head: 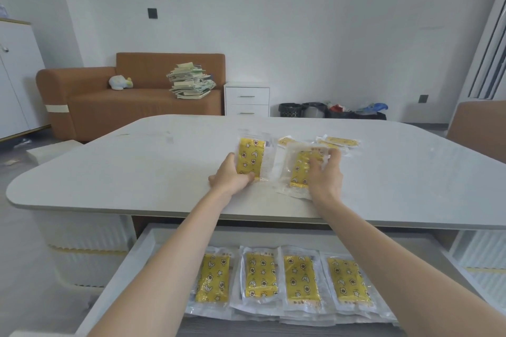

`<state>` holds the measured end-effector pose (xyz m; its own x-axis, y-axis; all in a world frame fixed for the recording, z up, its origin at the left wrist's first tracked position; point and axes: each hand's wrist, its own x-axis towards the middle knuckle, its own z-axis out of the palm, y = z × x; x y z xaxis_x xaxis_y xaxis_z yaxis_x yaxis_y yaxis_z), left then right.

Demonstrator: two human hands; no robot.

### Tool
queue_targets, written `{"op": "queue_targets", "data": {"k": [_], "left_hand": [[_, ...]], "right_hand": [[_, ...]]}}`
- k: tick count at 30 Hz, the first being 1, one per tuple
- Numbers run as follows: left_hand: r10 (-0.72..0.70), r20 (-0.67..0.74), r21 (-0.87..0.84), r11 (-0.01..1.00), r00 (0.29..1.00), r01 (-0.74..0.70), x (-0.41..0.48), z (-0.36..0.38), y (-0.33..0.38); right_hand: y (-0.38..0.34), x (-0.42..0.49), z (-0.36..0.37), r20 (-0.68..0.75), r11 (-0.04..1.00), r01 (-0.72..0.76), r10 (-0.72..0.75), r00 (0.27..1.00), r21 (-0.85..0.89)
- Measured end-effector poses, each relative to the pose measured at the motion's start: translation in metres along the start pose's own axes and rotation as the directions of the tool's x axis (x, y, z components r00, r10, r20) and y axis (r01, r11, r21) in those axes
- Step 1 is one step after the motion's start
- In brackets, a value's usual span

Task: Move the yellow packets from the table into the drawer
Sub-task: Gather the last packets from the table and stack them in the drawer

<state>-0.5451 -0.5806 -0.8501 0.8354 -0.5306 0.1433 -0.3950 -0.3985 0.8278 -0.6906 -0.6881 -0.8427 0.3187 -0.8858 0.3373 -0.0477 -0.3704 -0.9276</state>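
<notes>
1. Standing open under the near edge of the table (137, 167), the drawer (124, 268) holds a row of four yellow packets (261, 273) lying flat side by side, each in a clear wrapper printed with stars and moons.
2. More clear wrappers (257, 317) show beneath that row at its near side; what they contain cannot be told.
3. Both bare forearms reach out over the drawer, and the left one crosses the leftmost packet of the row.
4. On the table, the left hand (231, 175) grips the near end of the left packet (250, 156): the thumb presses on top of it and the fingers (232, 157) run along its left edge.
5. Just beside it, the right hand (324, 175) lies palm down on the right packet (299, 169), its fingers curled over the far part of the wrapper and holding it; the near end of this packet rests on the table.
6. The two held packets lie close together, their clear edges nearly touching.
7. Behind the hands, two further packets (341, 142) lie flat on the table, and a third (286, 141) peeks out between the held ones.
8. Beyond the table stands a brown sofa (95, 107) carrying a stack of books (191, 81) and a soft toy (120, 82).
9. Right of the sofa is a small white cabinet (246, 98), then dark bins (290, 109) against the wall.
</notes>
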Motion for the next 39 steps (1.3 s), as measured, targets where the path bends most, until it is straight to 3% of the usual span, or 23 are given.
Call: {"op": "queue_targets", "data": {"k": [3, 7, 12, 17, 21, 24, 28, 33, 39], "left_hand": [[0.052, -0.023, -0.306, 0.95, 0.998, -0.056, -0.008, -0.003, -0.001], [0.136, -0.003, -0.341, 0.931, 0.991, -0.129, -0.012, -0.003, 0.0], [0.197, 0.036, -0.22, 0.958, 0.98, -0.185, -0.013, 0.003, 0.001], [0.159, -0.194, -0.306, 0.928, 0.968, -0.214, -0.015, -0.002, 0.001], [0.206, -0.312, -0.293, 0.908, 0.928, -0.3, -0.021, -0.004, 0.005], [0.277, -0.352, -0.193, 0.913, 0.894, -0.359, -0.025, -0.005, 0.007], [0.345, -0.272, -0.071, 0.924, 0.898, -0.376, -0.027, -0.005, 0.007], [0.384, -0.091, -0.112, 0.913, 0.919, -0.393, -0.027, -0.001, 0.008], [0.3, -0.143, -0.224, 0.918, 0.943, -0.326, -0.024, -0.004, 0.006]], "right_hand": [[-0.002, -0.002, 0.0, -0.061, 0.988, 0.147, -0.144, 0.988, 0.048], [-0.005, -0.011, 0.003, 0.117, 0.947, 0.319, -0.314, 0.942, -0.028], [-0.004, -0.012, 0.0, 0.193, 0.976, 0.2, -0.18, 0.964, -0.091], [-0.003, -0.007, -0.002, 0.144, 0.992, 0.068, -0.084, 0.986, 0.109], [-0.004, -0.003, -0.001, 0.001, 0.982, 0.178, -0.179, 0.984, 0.056], [-0.006, -0.004, 0.002, 0.031, 0.971, 0.218, -0.222, 0.975, 0.099], [-0.008, -0.005, 0.005, 0.154, 0.978, 0.191, -0.203, 0.967, 0.088], [0.001, -0.003, 0.004, 0.313, 0.972, 0.231, -0.209, 0.926, -0.036], [0.004, 0.0, 0.004, 0.348, 0.99, 0.139, -0.133, 0.928, 0.008]]}}
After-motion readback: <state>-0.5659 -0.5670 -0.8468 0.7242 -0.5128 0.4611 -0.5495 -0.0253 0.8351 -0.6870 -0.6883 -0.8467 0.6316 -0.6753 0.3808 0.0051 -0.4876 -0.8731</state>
